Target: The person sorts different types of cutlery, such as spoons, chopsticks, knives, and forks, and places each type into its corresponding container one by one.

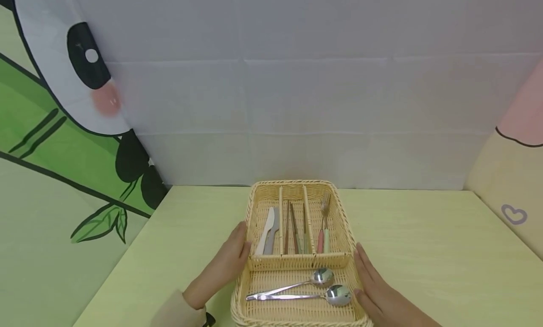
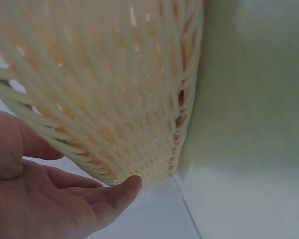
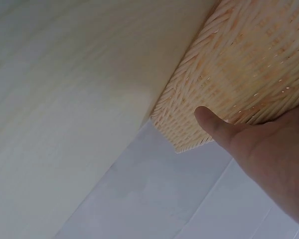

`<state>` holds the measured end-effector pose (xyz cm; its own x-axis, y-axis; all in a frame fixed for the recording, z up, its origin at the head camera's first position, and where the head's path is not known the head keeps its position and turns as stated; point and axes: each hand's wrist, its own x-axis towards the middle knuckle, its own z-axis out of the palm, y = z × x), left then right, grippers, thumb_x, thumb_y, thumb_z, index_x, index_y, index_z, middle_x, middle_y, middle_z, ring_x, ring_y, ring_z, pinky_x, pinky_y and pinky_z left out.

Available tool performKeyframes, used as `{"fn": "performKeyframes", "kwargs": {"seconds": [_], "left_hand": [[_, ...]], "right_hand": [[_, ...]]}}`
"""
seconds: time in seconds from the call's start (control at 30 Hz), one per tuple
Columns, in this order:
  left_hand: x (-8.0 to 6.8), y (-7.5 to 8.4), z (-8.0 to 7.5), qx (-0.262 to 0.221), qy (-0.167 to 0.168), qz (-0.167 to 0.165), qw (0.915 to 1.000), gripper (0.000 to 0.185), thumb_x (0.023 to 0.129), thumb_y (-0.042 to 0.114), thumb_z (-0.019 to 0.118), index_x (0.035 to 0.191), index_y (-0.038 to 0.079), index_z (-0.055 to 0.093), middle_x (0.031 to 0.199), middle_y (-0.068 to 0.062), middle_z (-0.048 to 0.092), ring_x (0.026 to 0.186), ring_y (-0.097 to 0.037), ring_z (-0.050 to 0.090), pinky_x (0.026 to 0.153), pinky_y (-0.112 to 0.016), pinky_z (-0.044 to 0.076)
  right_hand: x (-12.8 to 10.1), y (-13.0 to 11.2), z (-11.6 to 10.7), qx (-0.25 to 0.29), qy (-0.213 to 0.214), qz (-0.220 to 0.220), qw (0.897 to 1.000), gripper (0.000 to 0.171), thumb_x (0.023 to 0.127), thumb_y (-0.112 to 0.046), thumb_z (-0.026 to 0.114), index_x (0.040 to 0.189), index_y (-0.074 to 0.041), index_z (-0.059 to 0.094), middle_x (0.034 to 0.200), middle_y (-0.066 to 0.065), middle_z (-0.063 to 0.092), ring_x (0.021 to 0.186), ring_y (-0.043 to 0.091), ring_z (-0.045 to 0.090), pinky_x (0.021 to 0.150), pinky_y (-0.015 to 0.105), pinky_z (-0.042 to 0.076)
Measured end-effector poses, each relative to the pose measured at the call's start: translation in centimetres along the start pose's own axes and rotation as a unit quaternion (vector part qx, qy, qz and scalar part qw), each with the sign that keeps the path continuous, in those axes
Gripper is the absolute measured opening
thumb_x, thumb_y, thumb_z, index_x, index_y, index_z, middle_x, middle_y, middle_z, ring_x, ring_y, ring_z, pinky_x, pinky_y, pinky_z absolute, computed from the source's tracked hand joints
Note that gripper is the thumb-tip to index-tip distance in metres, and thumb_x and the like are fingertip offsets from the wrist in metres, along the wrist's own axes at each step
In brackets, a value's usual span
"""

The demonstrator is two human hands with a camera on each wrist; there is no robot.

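A woven wicker basket (image 1: 297, 262) with compartments stands on the table between both hands. My left hand (image 1: 229, 257) touches its left side with extended fingers; the left wrist view shows the fingertips (image 2: 132, 186) at the woven wall. Against the right side lies my right hand (image 1: 377, 291), fingers straight. A white knife (image 1: 265, 233) and a grey knife (image 1: 272, 230) share the back left compartment. Several thin sticks (image 1: 293, 228), possibly chopsticks, are in the middle one. Forks (image 1: 325, 204) with pink and green handles lie at back right. Two metal spoons (image 1: 338, 295) lie in front.
The pale yellow-green table (image 1: 424, 242) extends to both sides of the basket. Behind it rises a white wall covering (image 1: 314, 96). Painted walls flank the table, with a green leaf design (image 1: 102, 221) at left and a heart (image 1: 514, 214) at right.
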<state>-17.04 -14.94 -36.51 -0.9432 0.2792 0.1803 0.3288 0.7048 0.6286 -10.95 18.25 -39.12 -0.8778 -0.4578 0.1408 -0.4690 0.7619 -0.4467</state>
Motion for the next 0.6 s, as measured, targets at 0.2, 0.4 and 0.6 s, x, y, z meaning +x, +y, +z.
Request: {"fn": "performKeyframes", "kwargs": {"seconds": [0.2, 0.4, 0.6], "left_hand": [[-0.5, -0.3, 0.7, 0.011, 0.010, 0.006, 0.9999, 0.046, 0.095, 0.000, 0.036, 0.133, -0.021, 0.021, 0.139, -0.040, 0.022, 0.130, -0.050, 0.024, 0.102, -0.056, 0.026], [-0.5, -0.9, 1.5, 0.026, 0.022, -0.007, 0.9994, 0.047, 0.097, 0.003, 0.033, 0.136, -0.019, 0.018, 0.141, -0.037, 0.021, 0.131, -0.047, 0.023, 0.102, -0.053, 0.028], [-0.6, -1.0, 1.9, 0.043, 0.038, -0.011, 0.9983, 0.046, 0.097, 0.004, 0.031, 0.136, -0.018, 0.019, 0.140, -0.037, 0.023, 0.130, -0.046, 0.027, 0.100, -0.051, 0.032]], "right_hand": [[0.8, 0.4, -0.4, 0.062, -0.050, 0.035, 0.996, 0.065, 0.099, -0.024, 0.037, 0.146, -0.004, -0.004, 0.153, 0.011, -0.015, 0.132, -0.006, -0.015, 0.099, 0.027, 0.014], [1.5, 1.0, -0.5, 0.128, -0.067, 0.042, 0.989, 0.066, 0.099, -0.021, 0.035, 0.145, -0.005, -0.009, 0.151, 0.011, -0.020, 0.134, 0.002, -0.016, 0.100, 0.019, 0.004], [1.5, 1.2, 0.0, 0.168, -0.036, -0.006, 0.985, 0.064, 0.099, -0.012, 0.034, 0.143, 0.002, -0.009, 0.149, 0.019, -0.021, 0.126, -0.015, -0.023, 0.094, 0.002, -0.002]]}}
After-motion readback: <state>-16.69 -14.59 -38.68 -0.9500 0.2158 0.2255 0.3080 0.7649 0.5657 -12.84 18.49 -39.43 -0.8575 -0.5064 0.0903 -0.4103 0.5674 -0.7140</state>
